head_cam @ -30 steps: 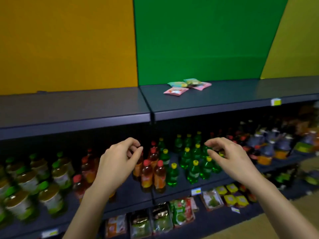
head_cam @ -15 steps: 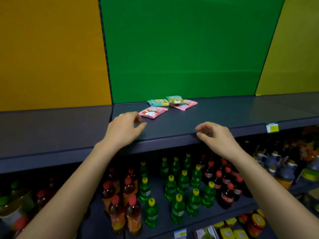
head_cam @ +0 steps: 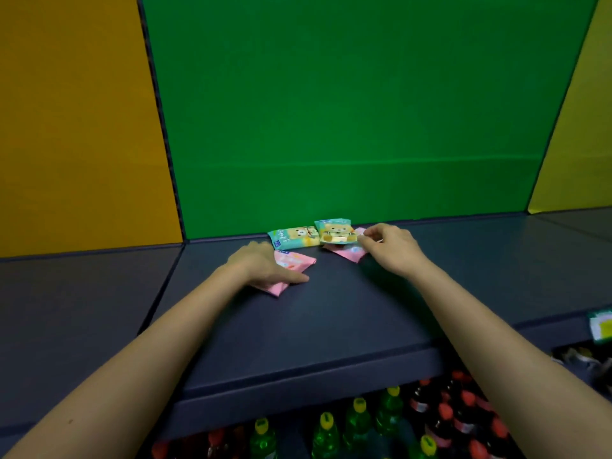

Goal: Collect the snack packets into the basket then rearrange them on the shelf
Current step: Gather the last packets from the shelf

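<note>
Four snack packets lie clustered at the back of the dark grey shelf (head_cam: 331, 313), just before the green back panel (head_cam: 347, 111). The left hand (head_cam: 261, 265) lies flat and spread on the near pink packet (head_cam: 294, 263), pressing it onto the shelf. The right hand (head_cam: 390, 246) pinches the edge of the far pink packet (head_cam: 347, 253), which lies partly under the right teal bear packet (head_cam: 334, 231). The left teal bear packet (head_cam: 293, 237) touches its neighbour. Green and red bottles (head_cam: 357, 422) stand on the shelf below.

green bottles (head_cam: 326, 432), red-capped bottles (head_cam: 443, 422), price tag (head_cam: 601, 326)
</note>
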A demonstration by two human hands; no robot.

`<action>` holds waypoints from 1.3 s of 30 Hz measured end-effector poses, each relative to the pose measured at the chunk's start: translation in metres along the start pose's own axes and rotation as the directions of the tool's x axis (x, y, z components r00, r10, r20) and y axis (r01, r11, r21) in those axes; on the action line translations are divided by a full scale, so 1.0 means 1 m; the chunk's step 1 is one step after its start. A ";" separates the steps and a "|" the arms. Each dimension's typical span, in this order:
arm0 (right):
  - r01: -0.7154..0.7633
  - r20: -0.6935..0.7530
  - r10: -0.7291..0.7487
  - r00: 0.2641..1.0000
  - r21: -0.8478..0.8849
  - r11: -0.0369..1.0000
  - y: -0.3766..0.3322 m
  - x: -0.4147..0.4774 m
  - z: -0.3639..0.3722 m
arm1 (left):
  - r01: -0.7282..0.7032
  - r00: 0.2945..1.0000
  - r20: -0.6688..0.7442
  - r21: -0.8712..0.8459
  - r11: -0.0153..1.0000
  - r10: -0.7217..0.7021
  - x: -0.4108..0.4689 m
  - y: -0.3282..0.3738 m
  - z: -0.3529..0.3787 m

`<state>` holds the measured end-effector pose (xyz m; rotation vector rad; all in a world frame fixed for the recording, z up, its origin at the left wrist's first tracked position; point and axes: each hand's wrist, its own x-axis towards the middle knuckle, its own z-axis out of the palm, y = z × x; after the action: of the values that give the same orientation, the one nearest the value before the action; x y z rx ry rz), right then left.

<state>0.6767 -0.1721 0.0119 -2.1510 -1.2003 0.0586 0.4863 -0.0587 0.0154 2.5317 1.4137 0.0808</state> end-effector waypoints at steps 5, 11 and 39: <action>-0.080 0.081 0.088 0.993 -0.100 0.992 -0.007 0.051 0.017 | 0.075 0.997 0.039 -0.082 0.994 -0.072 0.000 0.000 -0.003; -0.124 0.073 0.140 0.987 -0.192 0.974 -0.017 0.075 0.032 | 0.117 0.990 -0.041 -0.282 0.952 -0.134 0.002 -0.015 -0.001; -0.346 0.152 0.315 0.937 0.264 0.900 0.049 0.091 0.010 | 0.194 0.942 -0.088 -0.647 0.738 -0.324 0.101 0.028 0.018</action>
<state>0.7618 -0.1143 0.0002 -2.0857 -0.8078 0.4727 0.5666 0.0092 -0.0024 1.7881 1.4763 0.6585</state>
